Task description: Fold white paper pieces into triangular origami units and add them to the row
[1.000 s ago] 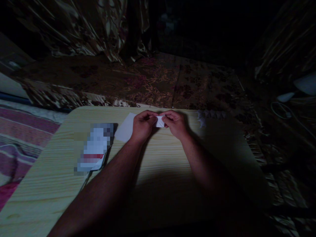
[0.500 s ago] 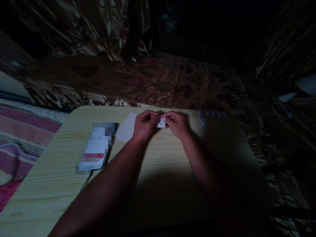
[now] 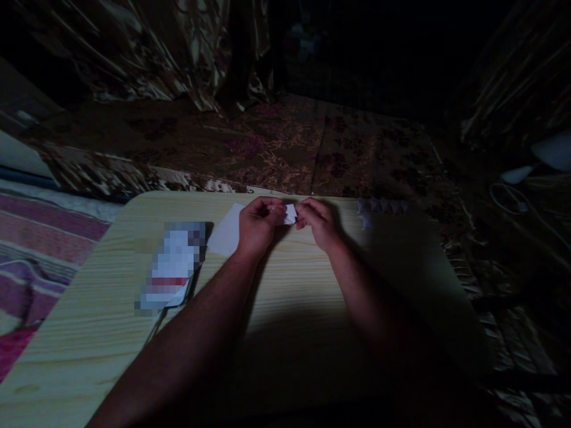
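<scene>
A small white folded paper [image 3: 289,213] is pinched between the thumb and fingers of my left hand [image 3: 259,224], near the far edge of the table. My right hand [image 3: 319,223] has its thumb and fingers closed at the right edge of that folded paper; how much of it they grip is hard to see in the dim light. Partly behind my left hand lies a larger white sheet of paper [image 3: 224,232], flat on the wood.
The pale wooden table [image 3: 294,297] carries a blurred-out phone-like object [image 3: 176,261] with a cable on the left. Several small folded paper pieces [image 3: 388,205] stand in a row at the right. A patterned cloth-covered surface [image 3: 267,139] lies beyond the table.
My right fingers have drawn back slightly to the right, baring more of the folded paper, which is now tilted. My left hand keeps its grip, shifted slightly left.
</scene>
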Available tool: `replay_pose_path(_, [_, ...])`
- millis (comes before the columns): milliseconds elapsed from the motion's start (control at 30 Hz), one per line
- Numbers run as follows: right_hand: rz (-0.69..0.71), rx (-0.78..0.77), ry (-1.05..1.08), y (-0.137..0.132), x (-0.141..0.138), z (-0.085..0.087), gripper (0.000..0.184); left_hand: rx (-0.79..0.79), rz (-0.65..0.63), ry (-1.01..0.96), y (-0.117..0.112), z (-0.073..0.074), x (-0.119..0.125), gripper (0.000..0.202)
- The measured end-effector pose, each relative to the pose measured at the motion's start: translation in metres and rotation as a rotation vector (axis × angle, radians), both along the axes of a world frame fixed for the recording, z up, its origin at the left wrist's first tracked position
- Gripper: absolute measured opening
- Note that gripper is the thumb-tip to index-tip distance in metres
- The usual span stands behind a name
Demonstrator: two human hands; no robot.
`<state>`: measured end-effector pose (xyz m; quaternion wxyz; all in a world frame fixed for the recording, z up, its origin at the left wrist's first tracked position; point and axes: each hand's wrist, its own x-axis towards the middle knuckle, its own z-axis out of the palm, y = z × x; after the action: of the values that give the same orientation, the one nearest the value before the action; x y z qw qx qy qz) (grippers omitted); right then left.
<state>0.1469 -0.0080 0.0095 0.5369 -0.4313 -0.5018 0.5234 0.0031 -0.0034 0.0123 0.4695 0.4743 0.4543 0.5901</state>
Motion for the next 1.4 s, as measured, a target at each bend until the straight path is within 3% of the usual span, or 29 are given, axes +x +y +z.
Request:
replay_pose_path(533, [-0.018, 0.077, -0.128, 0.005, 0.001, -0.01, 0.023, -0.003, -0.039, 0.061, 0.0, -0.002, -0.001, 0.021])
replay_pose_path(867, [-0.043, 0.038, -0.099, 0.005, -0.001, -0.009, 0.026, 0.032, 0.032, 0.011, 0.003, -0.004, -0.002, 0.015])
replay_pose_path(1100, [-0.039, 0.074, -0.148, 0.005, -0.001, -0.008, 0.022, 0.014, -0.135, 0.031, -0.001, 0.001, 0.0, 0.037])
replay_pose_path(1300, [-0.032, 0.075, -0.05, 0.005, -0.002, -0.008, 0.023, 0.018, -0.085, -0.017, 0.0, -0.002, -0.001, 0.022])
replay_pose_path(1400, [-0.044, 0.057, 0.018, 0.004, -0.003, -0.005, 0.032, 0.002, -0.041, -0.061, 0.001, -0.003, 0.0, 0.022])
